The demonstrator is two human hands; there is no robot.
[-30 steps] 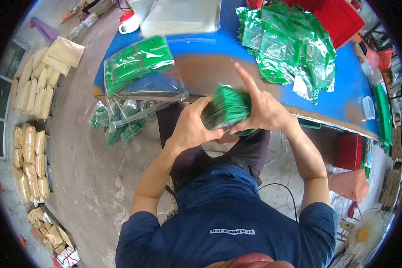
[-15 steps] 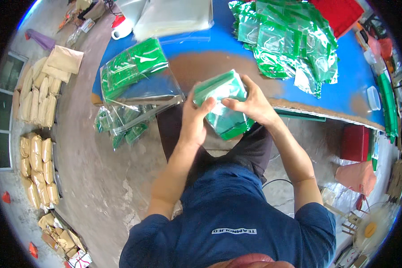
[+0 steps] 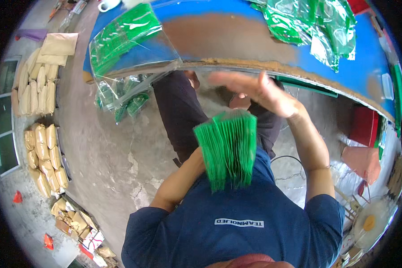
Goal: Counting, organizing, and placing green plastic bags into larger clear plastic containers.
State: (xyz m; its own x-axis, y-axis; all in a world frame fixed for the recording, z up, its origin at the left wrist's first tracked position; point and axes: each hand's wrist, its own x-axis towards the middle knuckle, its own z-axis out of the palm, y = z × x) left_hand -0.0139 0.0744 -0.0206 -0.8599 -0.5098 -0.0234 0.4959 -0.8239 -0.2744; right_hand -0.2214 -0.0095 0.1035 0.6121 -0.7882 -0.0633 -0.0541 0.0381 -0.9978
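Left hand: hidden behind the stack of green packets [image 3: 228, 149]; only the forearm shows, so its grip on the stack cannot be made out.

Right hand [image 3: 259, 91]: blurred, fingers smeared, open above the stack; contact with the stack cannot be told.

Pile of green plastic bags [image 3: 308, 22]: cut off by the top edge.

White cup [image 3: 106, 4]: cut off at the top edge, only the lower part visible.

Red box [image 3: 364, 127]: partly hidden under the table [image 3: 236, 38].

Bags on the floor [image 3: 125, 100]: partly covered by the clear bag of green packets [image 3: 125, 38]; contents unclear.

Fan [image 3: 368, 223]: bent and blurred at the rim.
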